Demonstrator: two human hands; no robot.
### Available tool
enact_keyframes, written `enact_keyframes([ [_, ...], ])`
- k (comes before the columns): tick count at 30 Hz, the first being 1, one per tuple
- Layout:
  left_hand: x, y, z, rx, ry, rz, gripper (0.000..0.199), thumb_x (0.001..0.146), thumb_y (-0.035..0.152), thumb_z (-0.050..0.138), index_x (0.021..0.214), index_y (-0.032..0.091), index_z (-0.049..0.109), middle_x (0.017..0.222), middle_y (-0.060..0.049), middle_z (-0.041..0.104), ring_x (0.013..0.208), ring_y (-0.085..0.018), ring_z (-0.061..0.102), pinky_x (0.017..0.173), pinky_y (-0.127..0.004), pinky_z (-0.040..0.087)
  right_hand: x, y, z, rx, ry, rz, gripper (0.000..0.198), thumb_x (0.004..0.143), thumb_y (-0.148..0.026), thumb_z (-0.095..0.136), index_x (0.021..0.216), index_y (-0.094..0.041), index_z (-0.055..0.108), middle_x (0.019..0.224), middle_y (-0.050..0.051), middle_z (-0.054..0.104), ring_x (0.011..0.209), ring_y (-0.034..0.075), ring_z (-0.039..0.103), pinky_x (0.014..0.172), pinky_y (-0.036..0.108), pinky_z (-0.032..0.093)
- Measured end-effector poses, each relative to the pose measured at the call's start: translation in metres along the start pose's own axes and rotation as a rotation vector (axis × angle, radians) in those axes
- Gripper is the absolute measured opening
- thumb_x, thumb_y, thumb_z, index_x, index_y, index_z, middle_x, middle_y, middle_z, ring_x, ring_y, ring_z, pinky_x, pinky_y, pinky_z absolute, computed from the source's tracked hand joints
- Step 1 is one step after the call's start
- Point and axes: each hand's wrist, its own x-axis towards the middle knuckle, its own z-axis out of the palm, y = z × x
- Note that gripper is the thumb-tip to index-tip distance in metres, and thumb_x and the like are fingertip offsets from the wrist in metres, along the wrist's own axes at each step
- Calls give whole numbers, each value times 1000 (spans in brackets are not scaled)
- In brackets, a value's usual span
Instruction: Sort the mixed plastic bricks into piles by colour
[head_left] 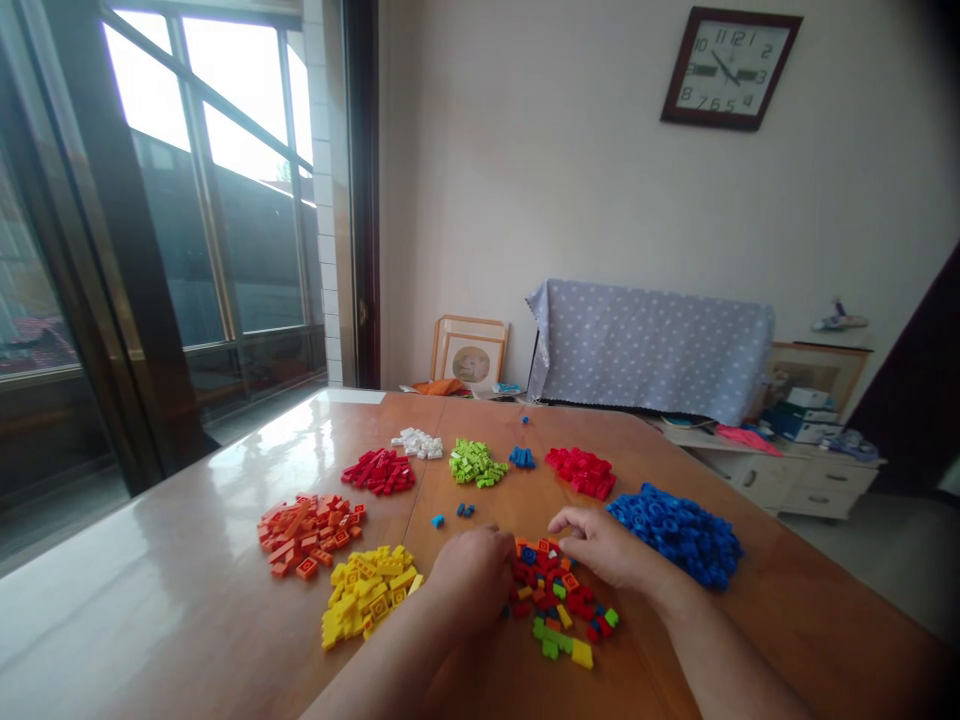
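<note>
A mixed pile of building bricks (551, 585) in red, orange, blue, green and yellow lies between my two hands. My left hand (474, 575) is at the pile's left edge, its fingers curled in and turned away from me; whatever they hold is hidden. On the far right side of the pile is my right hand (598, 540), fingers bent, with a gap between forefinger and thumb and no brick visible there. Nearest to me in the pile are light green bricks (553, 637) and a yellow brick (582, 654).
Sorted heaps surround the pile: yellow bricks (369, 590), orange bricks (307, 535), dark red bricks (380, 471), white bricks (418, 443), lime bricks (477, 464), red bricks (581, 471) and blue bricks (679, 535). Small blue pieces (522, 458) lie farther back on the wooden table (217, 620).
</note>
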Motion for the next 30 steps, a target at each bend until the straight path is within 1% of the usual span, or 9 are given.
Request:
enact_keyframes([
  [2,0,0,-1,-6,-7,4,21,82,19,47,88,24,67,96,-6,71,85,-21,68,69,-27,45,0,-3,4,11,-59,-14,30,81,-24,62,109,-20,71,63,-4,60,56,10,47,51,20,30],
  [4,-1,1,-1,-3,-15,8,21,82,20,47,89,24,67,97,-6,71,85,-21,68,69,-27,45,0,-6,9,16,-98,-40,29,81,-24,62,108,-20,73,73,-1,69,63,12,57,55,20,36],
  [6,-1,1,-2,4,-20,9,21,83,21,47,89,24,67,97,-6,71,85,-21,68,69,-26,45,0,-7,12,2,-96,-62,26,82,-24,60,103,-20,74,82,1,74,72,15,63,59,21,41],
  [8,-1,2,-2,8,-19,6,21,84,21,47,89,23,67,97,-6,71,85,-21,68,69,-27,45,2,-7,13,-31,-71,-70,24,83,-26,60,101,-20,74,85,2,75,75,17,65,61,22,43],
  [13,-1,4,-4,21,-14,3,21,85,22,46,89,23,67,96,-7,71,85,-22,68,68,-27,45,7,-6,13,-100,-1,-153,25,91,-34,53,91,-19,74,88,3,76,83,19,67,71,25,46],
  [18,0,3,-2,13,-11,-1,22,86,23,46,88,23,68,96,-7,72,86,-21,68,70,-27,46,10,-4,16,-116,37,-149,29,92,-39,52,86,-19,71,84,2,74,78,18,64,69,25,45],
  [25,-1,3,-1,-2,12,-2,23,88,26,47,95,23,68,99,-8,72,92,-24,69,76,-28,49,11,-6,22,-88,47,-161,31,94,-39,49,83,-18,68,75,0,69,74,17,61,65,24,41],
  [28,-2,5,-4,-2,0,-6,23,88,26,47,94,23,68,99,-9,72,91,-25,69,75,-30,50,10,-6,22,-99,45,-175,29,93,-38,49,82,-18,68,75,0,69,75,17,61,66,25,42],
  [30,-3,6,-5,0,-11,-9,23,88,26,47,95,23,68,100,-9,72,92,-26,69,75,-30,51,10,-5,21,-76,28,-153,26,92,-36,51,86,-18,69,77,0,71,76,17,62,68,25,43],
])
